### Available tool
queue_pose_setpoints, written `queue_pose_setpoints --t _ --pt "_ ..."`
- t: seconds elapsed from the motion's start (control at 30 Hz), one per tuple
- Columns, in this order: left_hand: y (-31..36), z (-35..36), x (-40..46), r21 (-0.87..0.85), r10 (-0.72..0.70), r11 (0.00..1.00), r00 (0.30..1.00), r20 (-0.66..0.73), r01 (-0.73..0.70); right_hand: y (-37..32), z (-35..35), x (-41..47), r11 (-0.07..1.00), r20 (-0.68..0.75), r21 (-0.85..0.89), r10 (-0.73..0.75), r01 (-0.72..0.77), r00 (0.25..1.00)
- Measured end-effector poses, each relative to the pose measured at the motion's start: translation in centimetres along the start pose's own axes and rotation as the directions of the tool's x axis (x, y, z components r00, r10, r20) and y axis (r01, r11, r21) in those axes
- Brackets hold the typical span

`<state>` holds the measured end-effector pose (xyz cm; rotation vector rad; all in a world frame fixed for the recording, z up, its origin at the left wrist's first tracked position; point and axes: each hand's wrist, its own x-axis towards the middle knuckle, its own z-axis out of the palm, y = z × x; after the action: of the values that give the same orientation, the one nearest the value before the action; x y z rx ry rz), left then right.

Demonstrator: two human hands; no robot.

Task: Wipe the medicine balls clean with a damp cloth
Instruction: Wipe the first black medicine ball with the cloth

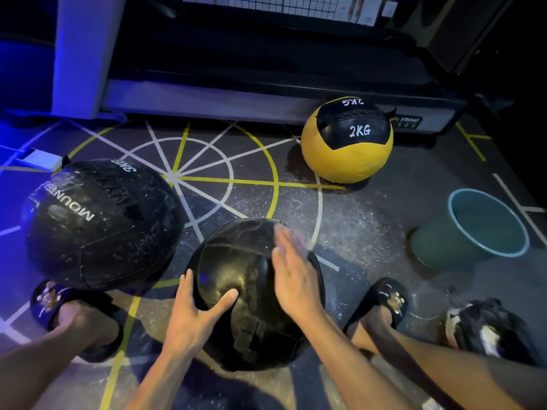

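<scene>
A black medicine ball [242, 270] sits on the floor between my feet. My left hand [195, 312] lies flat on its near left side, fingers spread and straight. My right hand [291, 273] lies on its right upper side with straight fingers, blurred at the tips. A bigger black ball [100, 223] marked 3KG stands to the left, dusted with white specks. A yellow and black 2KG ball [347, 140] rests at the back right. A dark wet cloth [488, 329] lies bunched on the floor at the right, in neither hand.
A teal basin [473, 229] stands on the floor to the right. A treadmill base [266, 102] runs across the back. My feet in black slippers [384, 303] flank the ball. The floor mat bears white and yellow lines and white specks.
</scene>
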<state>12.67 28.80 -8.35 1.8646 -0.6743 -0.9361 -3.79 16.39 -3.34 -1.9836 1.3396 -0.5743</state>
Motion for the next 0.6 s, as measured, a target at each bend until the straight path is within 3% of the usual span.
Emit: queue_pose_setpoints --t 0.03,0.1,0.13,0.2,0.27,0.33,0.37,0.43,0.53,0.6 --pt "-0.1 0.0 0.0 -0.002 -0.002 1.0 1.0 -0.001 0.002 -0.1 0.1 0.0 0.991 0.065 -0.079 -0.1 0.105 0.993" --pt "-0.2 -0.1 -0.2 -0.023 -0.004 1.0 1.0 0.003 0.004 1.6 -0.8 -0.1 0.979 0.125 -0.128 -0.144 0.16 0.982" --pt "-0.2 0.0 -0.3 -0.044 -0.002 0.999 1.0 0.0 0.002 3.0 -1.6 -0.3 0.989 0.095 -0.102 -0.1 0.11 0.99" --pt "-0.1 0.0 -0.5 -0.061 0.007 0.998 1.0 -0.011 -0.007 6.4 -3.1 -1.0 0.987 0.04 -0.009 0.163 -0.163 0.986" --pt "0.1 0.3 -0.6 -0.043 0.015 0.999 1.0 -0.002 -0.015 7.8 -3.9 -1.7 0.897 0.036 0.093 0.43 -0.431 0.902" --pt "0.4 0.8 -1.0 -0.007 0.036 0.999 0.999 -0.013 -0.036 6.7 -3.0 -1.5 0.861 0.005 0.214 0.472 -0.462 0.882" --pt "0.6 1.0 -1.3 0.031 0.047 0.998 0.999 -0.021 -0.046 5.1 -2.3 -1.1 0.883 -0.027 0.221 0.43 -0.415 0.902" --pt "1.0 1.4 -1.8 0.093 0.056 0.994 0.998 -0.029 -0.053 1.3 -1.1 -0.4 0.971 -0.075 0.077 0.231 -0.226 0.97" --pt "1.4 1.5 -1.8 0.133 0.043 0.99 0.998 -0.053 -0.036 -1.5 0.1 -1.3 0.986 0.069 -0.145 -0.077 0.086 0.995" --pt "1.5 1.7 -1.8 0.139 0.028 0.99 0.998 -0.063 -0.019 0.9 -0.7 -1.9 0.988 0.024 -0.103 -0.114 0.115 0.993"
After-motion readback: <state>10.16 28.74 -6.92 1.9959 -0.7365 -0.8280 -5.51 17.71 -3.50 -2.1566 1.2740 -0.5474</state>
